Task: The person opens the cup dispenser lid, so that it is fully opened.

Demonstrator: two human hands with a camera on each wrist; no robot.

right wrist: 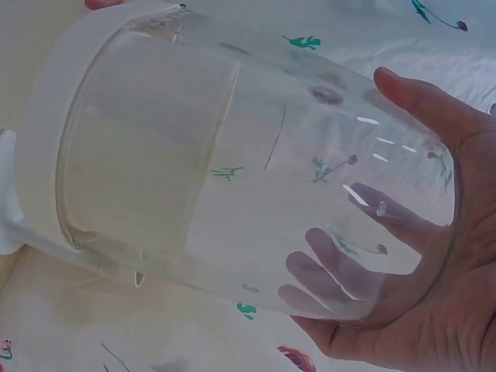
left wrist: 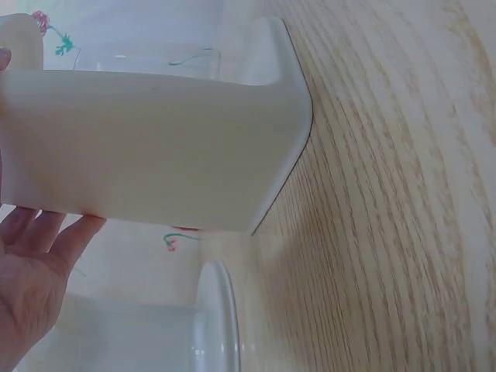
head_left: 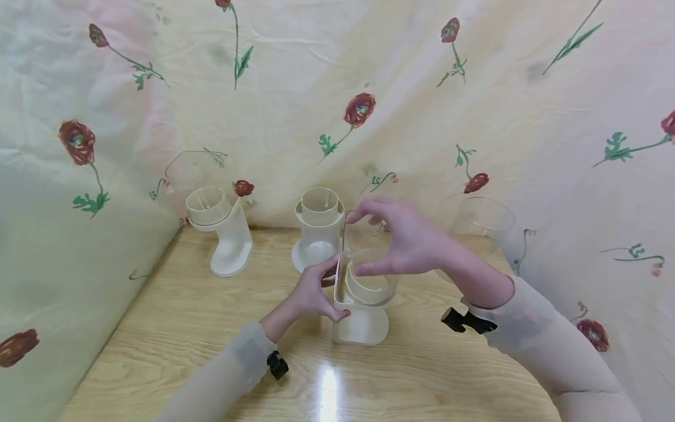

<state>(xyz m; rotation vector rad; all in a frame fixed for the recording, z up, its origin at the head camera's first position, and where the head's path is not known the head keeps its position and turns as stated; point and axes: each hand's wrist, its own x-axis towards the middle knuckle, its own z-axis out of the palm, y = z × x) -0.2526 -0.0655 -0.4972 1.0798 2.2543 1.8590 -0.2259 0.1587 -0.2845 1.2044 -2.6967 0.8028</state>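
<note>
A white stand (head_left: pixel 364 328) with a ring-shaped holder is upright on the table near the middle. My left hand (head_left: pixel 311 293) grips its tall back panel (left wrist: pixel 155 147) from the left, thumb on one side and fingers on the other. A clear see-through cylinder (right wrist: pixel 263 167) sits at the stand's ring, around a cream inner collar (right wrist: pixel 147 139). With thumb and fingers spread around its closed rounded end, my right hand (head_left: pixel 408 240) holds the cylinder from above. In the right wrist view, fingers show through the clear wall.
Behind the left hand stands another white stand (head_left: pixel 316 249) with a cream collar. A third white stand (head_left: pixel 234 240) is at the back left, with a thin-edged clear panel above it. Another clear cylinder (head_left: pixel 487 214) stands at the back right. Flowered cloth (head_left: pixel 295 117) surrounds the wooden table (head_left: pixel 211 310).
</note>
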